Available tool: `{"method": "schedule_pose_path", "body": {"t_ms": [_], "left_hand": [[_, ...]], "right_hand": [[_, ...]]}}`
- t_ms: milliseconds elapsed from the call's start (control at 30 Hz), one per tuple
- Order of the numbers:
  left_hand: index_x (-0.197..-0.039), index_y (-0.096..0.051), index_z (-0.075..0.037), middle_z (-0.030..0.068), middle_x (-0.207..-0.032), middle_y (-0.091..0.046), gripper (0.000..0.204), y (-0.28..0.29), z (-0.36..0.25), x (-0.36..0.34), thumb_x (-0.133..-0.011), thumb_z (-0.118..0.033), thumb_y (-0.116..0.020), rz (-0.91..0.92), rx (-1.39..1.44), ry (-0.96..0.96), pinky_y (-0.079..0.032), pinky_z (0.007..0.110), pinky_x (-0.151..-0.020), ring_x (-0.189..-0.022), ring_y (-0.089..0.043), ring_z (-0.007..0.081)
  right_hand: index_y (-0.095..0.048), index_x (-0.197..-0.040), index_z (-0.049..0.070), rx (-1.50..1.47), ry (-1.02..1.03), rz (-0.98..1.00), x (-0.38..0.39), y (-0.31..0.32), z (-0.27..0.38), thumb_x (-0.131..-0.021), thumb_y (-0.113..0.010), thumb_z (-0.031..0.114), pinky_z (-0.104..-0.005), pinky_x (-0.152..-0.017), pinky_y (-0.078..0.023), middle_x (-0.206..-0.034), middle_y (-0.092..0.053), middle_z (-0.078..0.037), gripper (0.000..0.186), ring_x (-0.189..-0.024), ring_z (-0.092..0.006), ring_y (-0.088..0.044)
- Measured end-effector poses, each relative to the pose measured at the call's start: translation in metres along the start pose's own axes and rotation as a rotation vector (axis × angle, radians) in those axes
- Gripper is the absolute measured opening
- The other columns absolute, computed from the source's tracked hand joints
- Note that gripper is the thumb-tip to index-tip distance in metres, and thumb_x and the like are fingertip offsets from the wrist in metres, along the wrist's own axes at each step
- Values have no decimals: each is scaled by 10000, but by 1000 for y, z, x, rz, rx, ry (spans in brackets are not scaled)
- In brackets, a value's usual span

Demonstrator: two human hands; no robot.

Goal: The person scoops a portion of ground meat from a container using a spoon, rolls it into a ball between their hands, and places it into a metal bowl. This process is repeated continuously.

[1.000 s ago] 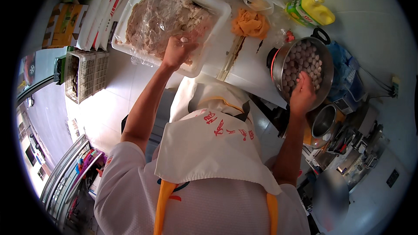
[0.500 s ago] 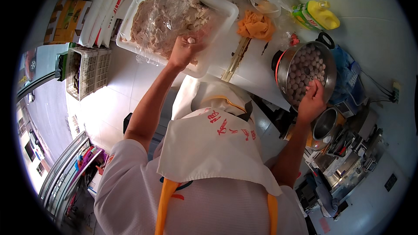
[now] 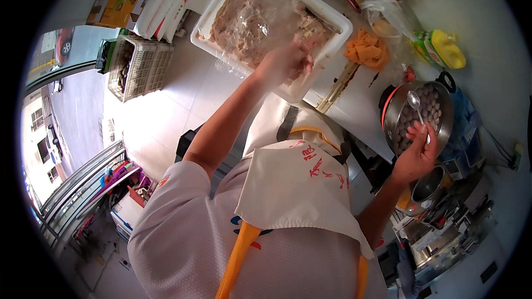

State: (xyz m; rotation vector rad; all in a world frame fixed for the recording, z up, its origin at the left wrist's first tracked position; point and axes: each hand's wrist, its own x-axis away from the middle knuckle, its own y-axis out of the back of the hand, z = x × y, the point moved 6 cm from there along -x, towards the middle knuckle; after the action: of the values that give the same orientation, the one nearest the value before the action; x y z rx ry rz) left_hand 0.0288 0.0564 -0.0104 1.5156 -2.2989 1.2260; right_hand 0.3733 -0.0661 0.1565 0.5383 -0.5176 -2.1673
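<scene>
A white plastic tub point(image 3: 202, 30) holds a large mass of pale pink meat paste point(image 3: 235, 25), partly under clear plastic film point(image 3: 260, 8). My left hand point(image 3: 288, 62) is over the tub's near right part, beside the paste. Motion smears its fingers, so I cannot make out what they hold. My right hand point(image 3: 417, 158) is closed around the handle of a metal spoon point(image 3: 414, 99). The spoon's bowl is above a steel pot point(image 3: 449, 108) containing many round meatballs point(image 3: 429, 102).
An orange crumpled cloth point(image 3: 366, 50) and a yellow bottle point(image 3: 446, 50) lie between tub and back wall. A steel bowl point(image 3: 428, 185) stands near the pot. A white plastic crate point(image 3: 149, 69), stacked sacks point(image 3: 166, 3) and a cardboard box point(image 3: 122, 0) are at left.
My left hand, earlier a fist with a small ball of paste squeezed out on top, has moved into a blur. My right hand has drawn back from the meatballs, and the spoon now shows.
</scene>
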Motion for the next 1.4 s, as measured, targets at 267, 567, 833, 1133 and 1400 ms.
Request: {"method": "schedule_pose_path", "body": {"t_ms": [267, 567, 833, 1133, 1400], "left_hand": [[-883, -609, -114, -40, -698, -494, 204, -5, 6, -7, -1062, -193, -664, 103, 328, -38, -293, 229, -511, -553, -349, 39], [-720, -615, -99, 10, -653, -578, 250, -4, 4, -2, -816, -52, -841, -184, -78, -236, -322, 280, -485, -515, -480, 84], [-1122, -708, -10, 103, -857, -702, 676, -33, -20, 14, -1099, -608, -394, 243, 150, -28, -385, 251, -592, -725, -570, 107], [-695, -537, -129, -66, -618, -450, 360, -25, -11, 5, -990, -182, -737, 142, 104, -80, -272, 252, -514, -545, -407, 43], [-600, -404, -77, -51, -589, -348, 448, -48, -23, 21, -876, -76, -757, 15, -491, -454, -284, 317, -527, -578, -348, 53]], "right_hand": [[-697, -1232, -26, -76, 8, 81, 9, -25, 6, -1071, -637, 74, -274, -742, -576, -1020, -777, -144, 199, -805, -136, -696], [-695, -1230, -32, -70, 58, 91, 12, -33, 19, -1071, -637, 76, -280, -732, -578, -998, -776, -141, 201, -788, -139, -694], [-691, -1230, -33, -90, 64, 109, 19, -35, 26, -1071, -634, 67, -288, -724, -590, -999, -773, -148, 197, -783, -146, -697], [-686, -1227, -47, -141, 51, 183, 29, -48, 45, -1073, -613, 39, -294, -714, -599, -998, -767, -165, 191, -789, -163, -702], [-669, -1211, -53, -380, -27, 435, 36, -84, 88, -1082, -604, 46, -272, -724, -562, -962, -741, -135, 175, -783, -144, -680]]}}
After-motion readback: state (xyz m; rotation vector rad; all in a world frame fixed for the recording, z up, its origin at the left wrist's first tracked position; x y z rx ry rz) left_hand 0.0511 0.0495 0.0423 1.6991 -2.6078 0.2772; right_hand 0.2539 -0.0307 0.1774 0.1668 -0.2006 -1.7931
